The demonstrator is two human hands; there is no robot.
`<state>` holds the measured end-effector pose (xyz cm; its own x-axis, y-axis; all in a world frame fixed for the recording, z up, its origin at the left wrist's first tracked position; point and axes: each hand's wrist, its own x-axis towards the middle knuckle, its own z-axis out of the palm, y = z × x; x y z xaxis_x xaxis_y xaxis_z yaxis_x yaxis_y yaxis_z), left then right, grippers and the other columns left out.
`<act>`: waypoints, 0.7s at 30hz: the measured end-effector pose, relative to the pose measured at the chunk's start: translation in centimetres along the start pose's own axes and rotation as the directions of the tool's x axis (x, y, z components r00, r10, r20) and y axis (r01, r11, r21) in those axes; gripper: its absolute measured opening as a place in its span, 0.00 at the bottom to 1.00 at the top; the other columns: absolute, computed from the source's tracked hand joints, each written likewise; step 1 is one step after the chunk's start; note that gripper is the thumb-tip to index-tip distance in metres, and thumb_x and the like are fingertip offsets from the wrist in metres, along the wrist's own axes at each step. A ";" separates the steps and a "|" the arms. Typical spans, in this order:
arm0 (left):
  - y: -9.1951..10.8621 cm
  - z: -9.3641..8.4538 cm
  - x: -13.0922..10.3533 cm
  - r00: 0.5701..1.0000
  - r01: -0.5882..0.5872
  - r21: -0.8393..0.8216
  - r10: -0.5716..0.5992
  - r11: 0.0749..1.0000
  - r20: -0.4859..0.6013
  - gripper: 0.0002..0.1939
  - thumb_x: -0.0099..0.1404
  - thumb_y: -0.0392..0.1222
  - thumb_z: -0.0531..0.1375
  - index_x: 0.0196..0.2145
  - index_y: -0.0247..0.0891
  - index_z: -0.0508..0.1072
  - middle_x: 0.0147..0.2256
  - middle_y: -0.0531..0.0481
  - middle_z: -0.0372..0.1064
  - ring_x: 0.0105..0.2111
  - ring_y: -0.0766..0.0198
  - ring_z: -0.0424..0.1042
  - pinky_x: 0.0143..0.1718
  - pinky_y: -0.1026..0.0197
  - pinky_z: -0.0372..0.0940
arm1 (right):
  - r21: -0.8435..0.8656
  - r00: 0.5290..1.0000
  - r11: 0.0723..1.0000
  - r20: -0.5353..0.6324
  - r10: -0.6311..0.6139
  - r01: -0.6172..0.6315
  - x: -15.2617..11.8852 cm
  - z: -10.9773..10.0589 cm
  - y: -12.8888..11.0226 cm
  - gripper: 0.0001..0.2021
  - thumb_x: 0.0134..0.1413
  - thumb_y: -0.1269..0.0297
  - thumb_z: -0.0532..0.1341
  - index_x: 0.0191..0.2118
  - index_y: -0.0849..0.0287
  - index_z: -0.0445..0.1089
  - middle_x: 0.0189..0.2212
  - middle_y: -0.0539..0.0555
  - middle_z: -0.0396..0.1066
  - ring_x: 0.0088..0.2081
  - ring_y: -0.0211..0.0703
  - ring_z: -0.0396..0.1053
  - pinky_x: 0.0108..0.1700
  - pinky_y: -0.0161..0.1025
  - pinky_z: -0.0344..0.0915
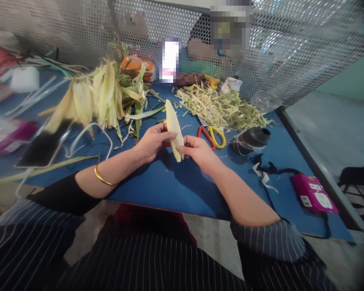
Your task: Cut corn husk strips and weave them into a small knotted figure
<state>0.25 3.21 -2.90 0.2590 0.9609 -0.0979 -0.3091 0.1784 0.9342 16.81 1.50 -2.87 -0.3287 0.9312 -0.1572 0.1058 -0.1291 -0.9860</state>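
Observation:
A pale yellow corn husk [173, 125] is held upright above the blue table, pinched on both sides. My left hand [153, 141] grips its left edge, the thumb lying across its face. Lower down, my right hand [198, 151] pinches the right edge near the bottom end. Just behind the right hand lie scissors [217, 137] with one red and one yellow handle. To the left is a bundle of corn husks [100, 97]. Past the scissors spreads a heap of husk scraps [221, 107].
A black thread spool [251, 140] lies right of the scissors, near a magenta packet [314, 193]. On the left are a dark phone [45, 145] and a white cable [109, 139]. An orange packet [139, 66] rests before the perforated metal screen [87, 36], with people behind it.

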 end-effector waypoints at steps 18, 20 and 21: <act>0.6 -1.0 1.0 0.973 -0.159 0.091 0.171 0.983 -0.153 0.09 0.52 0.39 0.63 0.33 0.39 0.69 0.28 0.54 0.68 0.25 0.70 0.65 0.24 0.67 0.59 | -0.050 0.999 0.998 -0.002 -0.035 0.035 -0.1 0.2 0.1 0.12 0.41 0.59 0.65 0.27 0.58 0.63 0.23 0.46 0.64 0.25 0.34 0.59 0.29 0.35 0.55; 0.7 -1.3 1.2 0.965 -0.182 0.064 0.191 0.981 -0.182 0.08 0.51 0.38 0.63 0.30 0.38 0.68 0.29 0.53 0.68 0.27 0.69 0.67 0.27 0.67 0.62 | -0.074 1.000 0.997 -0.009 -0.024 0.023 0.0 0.1 0.2 0.13 0.41 0.58 0.66 0.27 0.58 0.62 0.22 0.46 0.63 0.24 0.34 0.57 0.27 0.34 0.54; 0.8 -1.4 1.3 0.958 -0.202 0.053 0.209 0.978 -0.195 0.09 0.51 0.38 0.63 0.30 0.38 0.67 0.29 0.54 0.68 0.29 0.69 0.68 0.29 0.66 0.64 | -0.083 1.000 0.996 -0.014 -0.017 0.016 0.0 0.0 0.1 0.13 0.41 0.58 0.66 0.26 0.58 0.62 0.22 0.45 0.62 0.23 0.33 0.57 0.27 0.34 0.53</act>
<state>-0.98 4.87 -2.77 0.0056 0.9994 0.0346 -0.3066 -0.0312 0.9513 16.81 1.47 -3.01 -0.3172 0.9380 -0.1395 0.1778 -0.0856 -0.9803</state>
